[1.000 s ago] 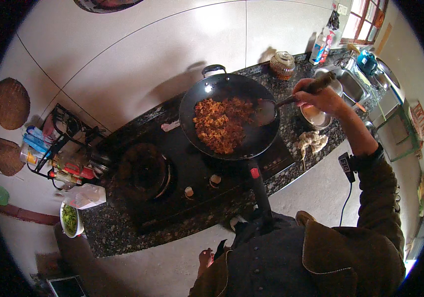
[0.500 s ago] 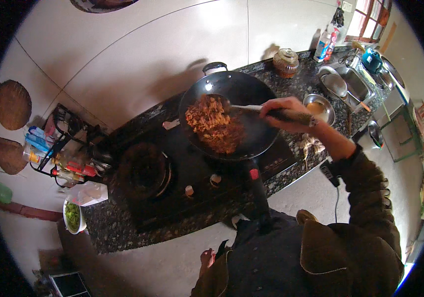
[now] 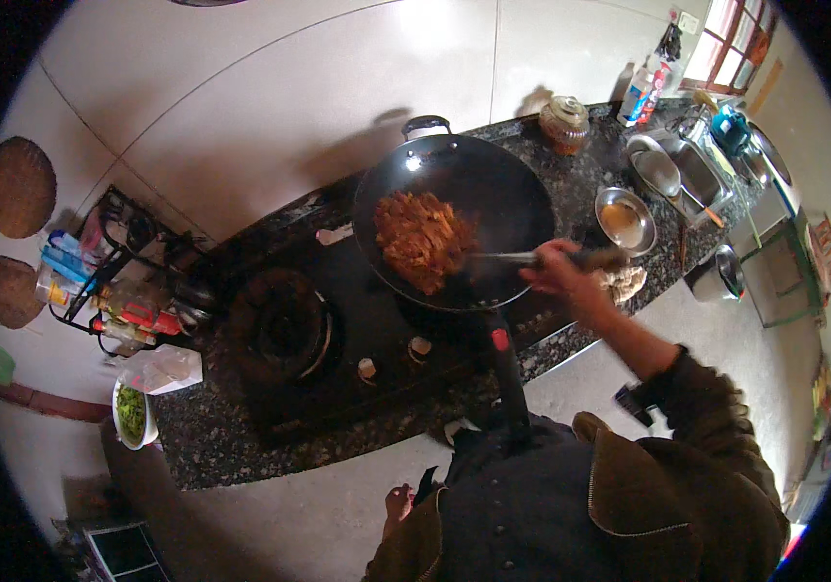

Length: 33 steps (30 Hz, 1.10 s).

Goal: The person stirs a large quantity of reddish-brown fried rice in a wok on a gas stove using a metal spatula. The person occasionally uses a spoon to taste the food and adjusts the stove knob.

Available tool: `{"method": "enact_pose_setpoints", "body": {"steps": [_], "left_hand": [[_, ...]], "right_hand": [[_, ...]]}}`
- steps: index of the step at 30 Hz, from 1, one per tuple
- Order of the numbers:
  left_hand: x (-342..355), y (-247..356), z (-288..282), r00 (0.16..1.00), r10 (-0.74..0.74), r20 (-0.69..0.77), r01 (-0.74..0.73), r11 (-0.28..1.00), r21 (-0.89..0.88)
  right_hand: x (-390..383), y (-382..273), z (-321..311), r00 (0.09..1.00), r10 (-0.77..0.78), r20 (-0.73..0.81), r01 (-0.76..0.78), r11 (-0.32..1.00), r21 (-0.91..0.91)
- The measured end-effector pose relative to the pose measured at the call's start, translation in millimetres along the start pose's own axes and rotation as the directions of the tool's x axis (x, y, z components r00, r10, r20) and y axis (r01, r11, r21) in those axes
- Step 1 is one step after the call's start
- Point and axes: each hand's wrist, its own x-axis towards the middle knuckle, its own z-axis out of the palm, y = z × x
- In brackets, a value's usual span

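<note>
A black wok (image 3: 508, 184) sits on the stove's right burner, its long handle pointing toward me. Reddish-brown chopped food (image 3: 420, 238) is heaped in the wok's left half. My right hand (image 3: 567, 278) is closed around the handle of a cooking spatula (image 3: 505, 258), over the wok's right rim. The metal shaft reaches left to the food, which hides the blade. Down by my side, away from the counter, my left hand (image 3: 399, 501) shows small with curled fingers. A reddish patch shows at it, too small to name.
Right of the wok stand a metal bowl of liquid (image 3: 621, 223), a lidded glass jar (image 3: 564, 121) and a sink (image 3: 702, 175). The other burner (image 3: 285, 325) lies left. A bottle rack (image 3: 115, 281) and a bowl of chopped greens (image 3: 132, 415) are at the far left.
My right hand has come lower and nearer to me with the spatula. The food is gathered into a more compact heap. My view has shifted slightly.
</note>
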Motion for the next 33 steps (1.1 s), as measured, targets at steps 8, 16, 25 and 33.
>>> {"method": "enact_pose_setpoints", "body": {"steps": [8,16,25,33], "left_hand": [[10,0,-8,0.996,-0.062,0.058,0.064,0.997,-0.042],[19,-13,-11,0.999,0.029,0.040,-0.033,0.994,0.103],[29,-16,-13,0.943,0.304,0.137,-0.330,0.910,0.251],[24,-33,-18,1.000,-0.015,-0.001,0.015,0.996,0.085]], "right_hand": [[50,13,-8,0.982,0.046,-0.184,0.060,0.846,0.530],[9,-79,-40,0.992,-0.040,-0.119,0.038,0.999,-0.024],[8,-49,-54,1.000,-0.029,0.007,0.030,0.931,-0.364],[53,26,15,0.859,-0.442,0.260,0.511,0.782,-0.358]]}}
